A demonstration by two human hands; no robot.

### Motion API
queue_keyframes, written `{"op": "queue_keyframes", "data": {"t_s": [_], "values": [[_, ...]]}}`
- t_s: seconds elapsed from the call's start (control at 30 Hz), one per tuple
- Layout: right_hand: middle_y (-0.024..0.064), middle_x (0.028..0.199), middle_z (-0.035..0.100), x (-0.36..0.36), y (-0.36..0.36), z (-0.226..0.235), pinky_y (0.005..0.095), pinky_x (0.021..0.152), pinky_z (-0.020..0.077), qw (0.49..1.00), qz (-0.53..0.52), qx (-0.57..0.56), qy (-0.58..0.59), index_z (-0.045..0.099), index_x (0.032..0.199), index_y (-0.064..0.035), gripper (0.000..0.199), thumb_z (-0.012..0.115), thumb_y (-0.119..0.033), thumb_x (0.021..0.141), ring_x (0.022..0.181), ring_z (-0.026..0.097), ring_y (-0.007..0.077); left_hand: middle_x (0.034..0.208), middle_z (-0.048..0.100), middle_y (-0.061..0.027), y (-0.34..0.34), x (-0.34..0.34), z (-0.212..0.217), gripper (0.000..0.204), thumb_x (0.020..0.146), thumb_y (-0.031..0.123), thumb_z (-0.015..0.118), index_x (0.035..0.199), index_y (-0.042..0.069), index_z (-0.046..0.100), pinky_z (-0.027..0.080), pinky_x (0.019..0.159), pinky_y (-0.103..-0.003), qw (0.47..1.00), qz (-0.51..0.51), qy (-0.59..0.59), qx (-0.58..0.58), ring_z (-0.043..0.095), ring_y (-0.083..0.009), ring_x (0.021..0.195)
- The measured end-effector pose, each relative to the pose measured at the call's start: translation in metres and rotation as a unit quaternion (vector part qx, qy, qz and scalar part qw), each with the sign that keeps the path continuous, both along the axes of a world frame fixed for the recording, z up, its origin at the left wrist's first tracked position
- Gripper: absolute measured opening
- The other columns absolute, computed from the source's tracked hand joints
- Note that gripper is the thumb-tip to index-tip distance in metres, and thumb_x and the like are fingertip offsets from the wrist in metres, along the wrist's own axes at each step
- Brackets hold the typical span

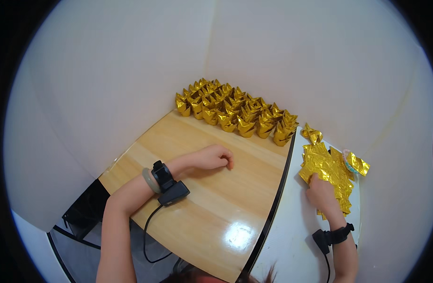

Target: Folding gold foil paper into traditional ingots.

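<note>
My left hand [215, 157] rests over the wooden tabletop with its fingers curled inward, and nothing shows in it. Off to the right, my right hand [321, 192] has its fingertips pinched at the left edge of a pile of flattened gold foil papers [336, 181]. The piece under those fingers is partly hidden by them. Rows of folded gold foil paper ingots [237, 106] stand packed together along the far edge of the wooden tabletop.
The wooden table [197, 221] meets a white table [285, 231] along a dark seam. Beyond the foil pile lie a folded gold piece [313, 134] and a beaded loop [348, 162] around gold foil. Pale walls [292, 56] enclose the far side. Cabled black devices [174, 192] are strapped to both wrists.
</note>
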State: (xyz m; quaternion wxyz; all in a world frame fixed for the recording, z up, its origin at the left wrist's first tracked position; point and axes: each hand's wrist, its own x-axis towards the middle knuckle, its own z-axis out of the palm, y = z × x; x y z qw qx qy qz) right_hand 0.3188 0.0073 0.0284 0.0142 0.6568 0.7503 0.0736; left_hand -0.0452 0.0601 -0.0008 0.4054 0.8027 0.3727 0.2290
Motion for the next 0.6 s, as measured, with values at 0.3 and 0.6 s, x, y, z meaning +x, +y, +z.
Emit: {"op": "queue_keyframes", "data": {"t_s": [0.3, 0.6], "values": [[0.0215, 0.073, 0.063, 0.001, -0.017, 0.023, 0.0471, 0.067, 0.0486, 0.998, 0.061, -0.023, -0.008, 0.055, 0.088, 0.0, 0.018, 0.046, -0.015, 0.085, 0.071, 0.062, 0.0384, 0.089, 0.064, -0.0065, -0.015, 0.003, 0.0, 0.017, 0.084, 0.006, 0.049, 0.091, 0.002, 0.064, 0.045, 0.078, -0.027, 0.997, -0.062, 0.036, 0.027, 0.058, -0.0151, 0.085], [0.0048, 0.069, 0.06, -0.069, -0.01, 0.069, 0.0298, 0.058, 0.0429, 0.829, 0.148, -0.113, 0.527, 0.06, 0.087, 0.0016, 0.026, 0.053, -0.023, 0.09, 0.062, 0.055, 0.0131, 0.1, 0.06, -0.005, -0.019, 0.004, -0.004, 0.03, 0.092, 0.021, 0.05, 0.114, 0.001, 0.052, 0.046, 0.077, -0.027, 0.957, 0.132, -0.201, -0.161, 0.057, -0.0131, 0.088]]}}
